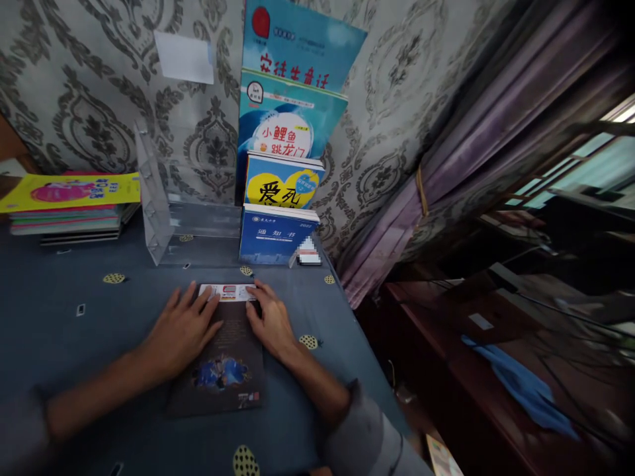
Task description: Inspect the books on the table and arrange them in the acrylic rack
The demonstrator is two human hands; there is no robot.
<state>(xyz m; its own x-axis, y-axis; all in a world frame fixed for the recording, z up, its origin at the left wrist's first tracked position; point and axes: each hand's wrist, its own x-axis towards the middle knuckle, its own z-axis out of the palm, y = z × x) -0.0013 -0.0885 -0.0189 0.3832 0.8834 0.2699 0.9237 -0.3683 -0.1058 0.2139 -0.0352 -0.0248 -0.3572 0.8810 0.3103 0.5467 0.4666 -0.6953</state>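
Note:
A dark book point(231, 337) with a blue picture on its cover lies flat on the cloth-covered table in front of me. Across its far end runs a white printed strip point(229, 292). My left hand point(181, 330) rests over the book's left side with its fingers spread, the fingertips reaching the strip. At the upper right corner, my right hand point(272, 320) touches the strip and the book's edge, its fingers apart and slightly bent. Neither hand is wrapped round anything.
Beyond the book stands a clear acrylic rack point(198, 228), with a blue booklet point(275, 235) and several books tiered on its right side. A stack of books point(74, 205) lies at the left. To the right, past the table edge, are a purple curtain point(397, 218) and a blue cloth point(520, 387).

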